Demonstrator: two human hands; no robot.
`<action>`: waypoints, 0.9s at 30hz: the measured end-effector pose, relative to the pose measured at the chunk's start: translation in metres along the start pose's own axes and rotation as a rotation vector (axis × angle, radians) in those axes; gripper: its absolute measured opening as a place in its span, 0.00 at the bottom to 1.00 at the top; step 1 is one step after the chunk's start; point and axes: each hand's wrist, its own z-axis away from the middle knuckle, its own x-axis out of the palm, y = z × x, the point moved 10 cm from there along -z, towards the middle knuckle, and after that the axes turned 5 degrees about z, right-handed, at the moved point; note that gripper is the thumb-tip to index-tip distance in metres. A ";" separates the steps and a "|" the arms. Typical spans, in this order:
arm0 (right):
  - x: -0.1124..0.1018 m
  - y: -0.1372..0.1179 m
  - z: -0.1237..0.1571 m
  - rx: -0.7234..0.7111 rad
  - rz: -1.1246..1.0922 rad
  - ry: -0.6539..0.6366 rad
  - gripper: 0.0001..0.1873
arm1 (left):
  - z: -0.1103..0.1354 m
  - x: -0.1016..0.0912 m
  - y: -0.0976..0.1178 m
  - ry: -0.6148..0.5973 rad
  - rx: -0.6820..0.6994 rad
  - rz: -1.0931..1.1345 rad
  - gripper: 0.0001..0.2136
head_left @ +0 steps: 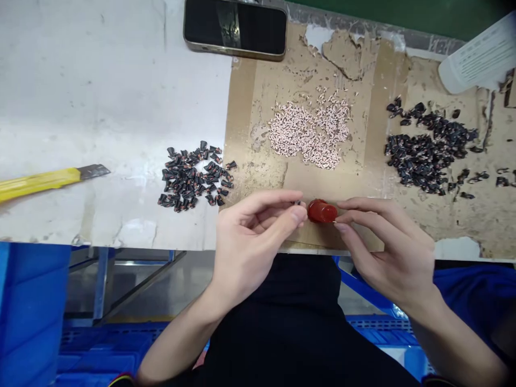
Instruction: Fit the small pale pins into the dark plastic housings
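My left hand [252,234] is at the near table edge, thumb and forefinger pinched on a tiny dark part [297,202]. My right hand [385,244] is beside it, fingers curled, holding a small red plastic piece [321,211] at its fingertips. The red piece touches my left thumb tip. Straight behind the hands lies a pile of tiny pale pink parts [310,131] on brown cardboard [363,177]. A heap of small black parts [193,177] lies to the left and a larger black heap [429,150] to the right.
A phone [236,28] lies face up at the far edge. A yellow utility knife [48,180] rests at the left with its blade out. A white container [479,56] lies at the far right. Blue crates [32,312] stand under the table.
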 end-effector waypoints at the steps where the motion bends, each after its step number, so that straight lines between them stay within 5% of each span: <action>1: 0.000 -0.001 0.000 -0.015 0.021 0.002 0.17 | 0.000 -0.002 0.002 0.015 0.022 -0.022 0.06; 11: 0.003 -0.003 -0.002 -0.032 0.063 -0.015 0.18 | 0.001 -0.001 0.014 0.023 0.146 -0.144 0.07; 20: -0.003 0.011 -0.004 0.413 -0.514 0.086 0.10 | 0.012 0.026 0.000 -0.141 0.057 -0.118 0.09; 27: 0.004 0.008 -0.004 0.448 -0.596 0.066 0.08 | 0.013 0.031 0.003 -0.161 0.078 -0.131 0.08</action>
